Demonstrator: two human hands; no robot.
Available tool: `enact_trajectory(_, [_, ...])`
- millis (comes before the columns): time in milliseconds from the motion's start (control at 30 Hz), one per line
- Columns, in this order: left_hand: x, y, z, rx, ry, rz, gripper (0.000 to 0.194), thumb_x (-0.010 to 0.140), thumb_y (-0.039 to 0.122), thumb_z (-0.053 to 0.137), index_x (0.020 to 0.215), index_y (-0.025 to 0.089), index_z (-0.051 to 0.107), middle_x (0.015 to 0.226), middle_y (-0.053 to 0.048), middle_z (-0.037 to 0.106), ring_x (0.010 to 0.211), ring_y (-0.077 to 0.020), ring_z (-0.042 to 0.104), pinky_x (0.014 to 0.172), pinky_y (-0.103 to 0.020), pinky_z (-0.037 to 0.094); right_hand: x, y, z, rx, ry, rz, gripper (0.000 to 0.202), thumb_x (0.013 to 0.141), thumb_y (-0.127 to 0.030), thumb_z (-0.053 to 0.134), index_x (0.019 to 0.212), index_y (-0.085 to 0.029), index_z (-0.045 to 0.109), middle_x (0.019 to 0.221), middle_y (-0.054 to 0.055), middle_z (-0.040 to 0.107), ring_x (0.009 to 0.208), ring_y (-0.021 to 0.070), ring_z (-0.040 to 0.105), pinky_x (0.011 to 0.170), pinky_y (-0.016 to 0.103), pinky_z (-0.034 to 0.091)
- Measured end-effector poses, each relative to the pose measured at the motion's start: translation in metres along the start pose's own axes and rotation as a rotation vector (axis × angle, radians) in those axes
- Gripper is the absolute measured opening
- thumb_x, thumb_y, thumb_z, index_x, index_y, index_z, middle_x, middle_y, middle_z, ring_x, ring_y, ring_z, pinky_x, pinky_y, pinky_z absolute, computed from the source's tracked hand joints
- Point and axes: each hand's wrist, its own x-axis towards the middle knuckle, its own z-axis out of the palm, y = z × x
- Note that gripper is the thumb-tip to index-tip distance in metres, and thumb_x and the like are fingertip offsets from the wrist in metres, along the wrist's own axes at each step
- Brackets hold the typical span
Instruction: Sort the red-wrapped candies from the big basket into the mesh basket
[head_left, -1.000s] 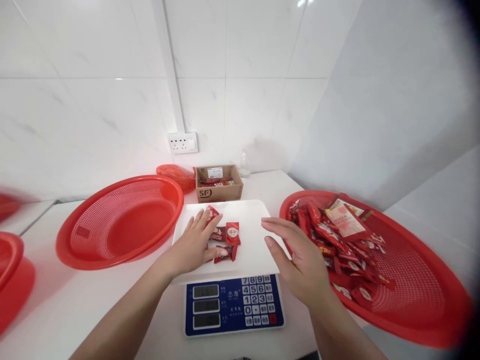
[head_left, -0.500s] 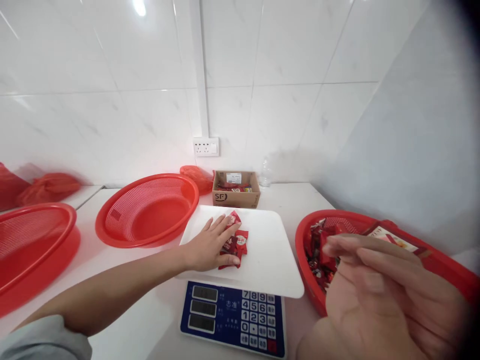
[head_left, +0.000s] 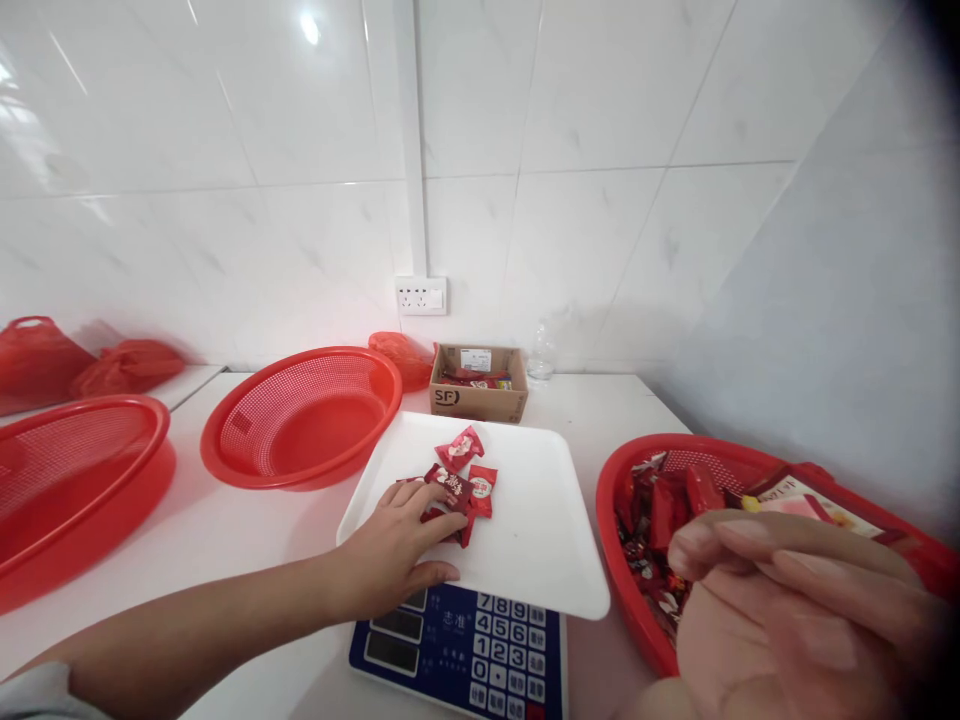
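Observation:
My left hand rests over the white tray of a digital scale. Its fingers are loosely spread and touch several small red and dark-red wrapped packets, and it does not grip them. A pinkish-red packet lies just beyond the fingertips. At the lower right, my right hand hangs in front of a red basket full of wrapped packets. That palm faces left, fingers slightly bent and apart, with nothing visible in it.
Two red perforated baskets stand on the left. Behind the tray are a cardboard box of packets, a red plastic bag and a clear bottle. More red bags lie at the far left, and a tiled wall closes the back.
My left hand has drawn back toward me across the tray, uncovering the far packet. My right hand stays near the right basket, slightly lower in view. The camera view has shifted a little.

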Motion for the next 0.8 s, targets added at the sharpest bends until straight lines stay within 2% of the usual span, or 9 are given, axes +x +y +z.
enact_trajectory(67, [-0.001, 0.000, 0.001, -0.002, 0.007, 0.002, 0.039, 0.090, 0.039, 0.072, 0.126, 0.027, 0.061, 0.136, -0.012, 0.058, 0.127, -0.0363, 0.052, 0.112, -0.064, 0.036, -0.001, 0.004, -0.001, 0.052, -0.005, -0.045, 0.014, 0.082, -0.035, 0.077, 0.094, -0.039, 0.082, 0.075, 0.001, 0.070, 0.057, 0.0211, 0.058, 0.043, 0.039, 0.038])
enact_trajectory(167, [-0.002, -0.003, 0.004, 0.001, 0.011, 0.011, 0.034, 0.090, 0.038, 0.071, 0.120, 0.026, 0.061, 0.137, -0.012, 0.057, 0.128, -0.0359, 0.053, 0.113, -0.063, 0.035, -0.002, -0.001, -0.001, 0.010, 0.097, -0.004, 0.016, 0.087, -0.029, 0.073, 0.099, -0.035, 0.081, 0.080, 0.001, 0.073, 0.064, 0.0209, 0.063, 0.047, 0.039, 0.044])
enact_trajectory(267, [-0.003, -0.007, 0.007, 0.012, 0.015, 0.019, 0.029, 0.091, 0.035, 0.070, 0.117, 0.024, 0.061, 0.138, -0.013, 0.058, 0.124, -0.0349, 0.056, 0.109, -0.058, 0.041, 0.001, -0.006, -0.009, -0.036, -0.251, -0.042, 0.023, 0.090, -0.025, 0.069, 0.108, -0.036, 0.079, 0.088, -0.002, 0.076, 0.074, 0.0186, 0.067, 0.054, 0.036, 0.053])
enact_trajectory(433, [-0.002, -0.010, 0.003, 0.031, 0.028, 0.016, 0.023, 0.093, 0.028, 0.066, 0.116, 0.023, 0.062, 0.137, -0.013, 0.060, 0.117, -0.0332, 0.062, 0.098, -0.052, 0.050, 0.012, 0.000, -0.030, -0.049, -0.414, -0.048, 0.027, 0.094, -0.020, 0.064, 0.112, -0.035, 0.078, 0.092, 0.000, 0.076, 0.074, 0.0174, 0.070, 0.054, 0.032, 0.057])
enact_trajectory(467, [-0.002, -0.010, 0.001, 0.033, 0.031, 0.015, 0.023, 0.093, 0.027, 0.066, 0.115, 0.023, 0.062, 0.137, -0.013, 0.061, 0.116, -0.0329, 0.062, 0.096, -0.051, 0.051, 0.014, 0.000, -0.032, -0.078, -0.407, -0.056, 0.027, 0.094, -0.019, 0.063, 0.110, -0.035, 0.078, 0.090, 0.001, 0.076, 0.073, 0.0179, 0.070, 0.054, 0.033, 0.057])
enact_trajectory(567, [0.000, -0.012, -0.004, 0.034, 0.039, 0.026, 0.020, 0.092, 0.025, 0.068, 0.112, 0.023, 0.063, 0.131, -0.012, 0.064, 0.110, -0.0314, 0.065, 0.092, -0.047, 0.054, 0.013, -0.002, -0.029, -0.131, -0.553, -0.039, 0.029, 0.094, -0.018, 0.062, 0.111, -0.036, 0.078, 0.088, 0.001, 0.077, 0.073, 0.0187, 0.071, 0.055, 0.033, 0.057])
enact_trajectory(600, [0.000, -0.013, -0.004, 0.032, 0.043, 0.034, 0.020, 0.091, 0.026, 0.069, 0.110, 0.022, 0.063, 0.129, -0.012, 0.065, 0.108, -0.0310, 0.066, 0.090, -0.047, 0.055, 0.012, -0.005, -0.026, -0.115, -0.535, -0.017, 0.028, 0.094, -0.018, 0.062, 0.111, -0.035, 0.078, 0.088, 0.001, 0.077, 0.072, 0.0189, 0.071, 0.056, 0.033, 0.058])
enact_trajectory(667, [0.002, -0.018, -0.004, 0.023, 0.058, 0.056, 0.018, 0.089, 0.026, 0.071, 0.106, 0.021, 0.064, 0.125, -0.013, 0.067, 0.105, -0.0302, 0.067, 0.089, -0.045, 0.056, 0.007, -0.010, -0.019, -0.058, -0.275, 0.030, 0.028, 0.093, -0.020, 0.064, 0.112, -0.035, 0.076, 0.088, 0.001, 0.075, 0.068, 0.0189, 0.069, 0.054, 0.035, 0.057])
enact_trajectory(800, [0.004, -0.025, -0.002, -0.010, 0.102, 0.112, 0.013, 0.089, 0.020, 0.070, 0.100, 0.020, 0.064, 0.114, -0.011, 0.070, 0.103, -0.0269, 0.067, 0.088, -0.038, 0.056, 0.002, -0.017, -0.013, -0.109, -0.372, 0.082, 0.024, 0.091, -0.022, 0.067, 0.106, -0.037, 0.078, 0.084, -0.001, 0.076, 0.066, 0.0189, 0.068, 0.055, 0.035, 0.058])
